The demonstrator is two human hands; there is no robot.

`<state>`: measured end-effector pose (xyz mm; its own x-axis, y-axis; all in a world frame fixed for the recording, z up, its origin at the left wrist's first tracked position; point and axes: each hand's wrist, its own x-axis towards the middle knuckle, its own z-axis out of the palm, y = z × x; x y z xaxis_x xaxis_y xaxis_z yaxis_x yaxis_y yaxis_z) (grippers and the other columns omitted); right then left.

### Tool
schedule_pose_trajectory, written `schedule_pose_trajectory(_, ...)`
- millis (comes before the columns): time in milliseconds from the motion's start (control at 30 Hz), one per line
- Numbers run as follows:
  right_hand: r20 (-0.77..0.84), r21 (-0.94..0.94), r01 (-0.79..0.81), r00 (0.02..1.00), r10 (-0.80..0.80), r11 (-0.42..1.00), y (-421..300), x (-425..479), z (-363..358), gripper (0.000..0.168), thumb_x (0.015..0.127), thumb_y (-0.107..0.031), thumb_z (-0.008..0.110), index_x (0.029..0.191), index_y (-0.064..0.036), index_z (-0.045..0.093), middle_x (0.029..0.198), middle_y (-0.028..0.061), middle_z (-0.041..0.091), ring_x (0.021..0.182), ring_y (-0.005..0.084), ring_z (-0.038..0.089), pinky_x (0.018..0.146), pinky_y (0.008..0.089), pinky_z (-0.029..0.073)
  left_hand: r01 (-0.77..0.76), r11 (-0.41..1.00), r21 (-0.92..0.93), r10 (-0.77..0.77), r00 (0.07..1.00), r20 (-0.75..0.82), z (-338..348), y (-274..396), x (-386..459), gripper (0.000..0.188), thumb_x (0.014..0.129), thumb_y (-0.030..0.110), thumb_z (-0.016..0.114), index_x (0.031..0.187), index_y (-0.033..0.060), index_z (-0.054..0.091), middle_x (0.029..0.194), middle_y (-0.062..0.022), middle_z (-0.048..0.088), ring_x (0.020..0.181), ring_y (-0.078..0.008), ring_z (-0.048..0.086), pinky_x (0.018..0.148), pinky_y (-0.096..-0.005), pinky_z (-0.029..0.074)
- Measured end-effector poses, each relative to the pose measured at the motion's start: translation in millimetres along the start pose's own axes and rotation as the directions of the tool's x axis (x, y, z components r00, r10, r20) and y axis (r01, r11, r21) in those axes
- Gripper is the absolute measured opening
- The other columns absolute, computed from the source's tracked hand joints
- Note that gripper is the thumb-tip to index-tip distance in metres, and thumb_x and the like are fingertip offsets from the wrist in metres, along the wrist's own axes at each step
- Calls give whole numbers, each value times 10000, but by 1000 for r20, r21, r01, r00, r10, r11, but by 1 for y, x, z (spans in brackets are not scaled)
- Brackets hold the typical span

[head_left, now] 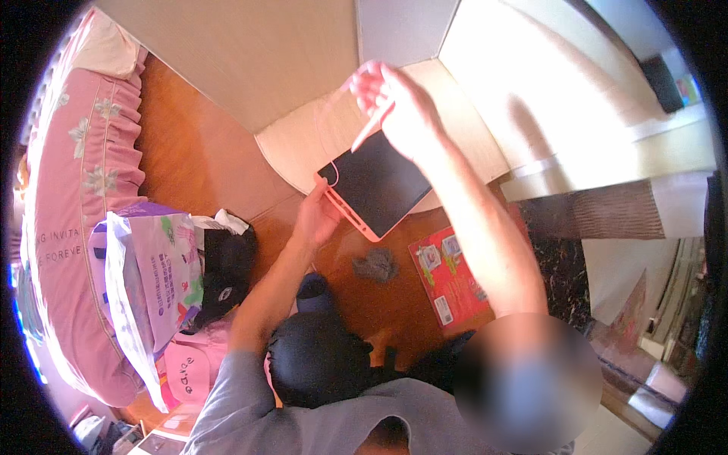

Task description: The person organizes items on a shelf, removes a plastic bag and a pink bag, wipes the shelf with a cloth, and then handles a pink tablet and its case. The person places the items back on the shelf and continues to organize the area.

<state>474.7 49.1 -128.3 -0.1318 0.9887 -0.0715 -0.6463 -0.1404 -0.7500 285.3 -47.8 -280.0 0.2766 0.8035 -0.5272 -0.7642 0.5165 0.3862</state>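
Note:
My left hand grips the near left corner of a dark-screened drawing tablet with a pink frame, its thumb on the frame's edge. Above the tablet's far side, my right hand holds a pink stylus, its tip slanting down towards the screen. Whether the tip touches the screen is unclear. A thin pink cord loops from near my right hand to the tablet's left corner.
Beige padded panels stand beyond the tablet. On the wooden floor lie a red box and a crumpled grey thing. A printed plastic bag stands at left beside a pink fabric cover. A dark-haired head is close below my hands.

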Motion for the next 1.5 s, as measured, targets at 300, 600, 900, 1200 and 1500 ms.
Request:
schedule_pose_trajectory(300,-314,240,-130,927,203,962,80,-11,-34,214,914,-207,518,1057,-52,554,1032,69,580,999,203,548,906,355,410,48,995,-88,-37,992,124,-17,-5,6,226,992,225,401,1017,68,562,979,-81,644,930,-231,615,871,-408,496)
schedule_pose_trajectory(600,-302,121,-208,924,236,971,124,-43,-75,279,935,-245,524,1133,-52,565,1153,73,568,1109,215,511,955,357,394,71,922,382,-106,992,72,-39,-4,3,173,890,19,484,1060,-8,490,998,-129,607,889,-269,641,809,-425,554)
schedule_pose_trajectory(900,-238,-820,-278,961,144,500,118,-103,-114,357,915,-242,560,1199,-26,560,1167,98,563,1009,174,561,868,302,437,137,868,477,-76,986,-147,-46,-12,9,142,941,151,461,969,15,491,885,-149,624,786,-278,661,685,-397,574)
schedule_pose_trajectory(1200,-179,-936,-225,966,186,269,120,-131,-107,263,851,-172,606,1045,6,620,926,135,620,854,210,610,730,314,484,162,914,371,-125,985,-122,-46,-10,0,421,990,399,336,1026,18,512,955,-170,614,897,-314,637,820,-466,515)
schedule_pose_trajectory(1500,-22,-988,-39,994,109,151,148,-145,-81,212,827,-204,630,972,-51,651,824,134,557,772,289,589,691,365,480,157,945,286,-153,988,-36,-36,-8,-9,438,998,413,299,1008,35,521,1001,-185,629,928,-314,644,791,-456,545)
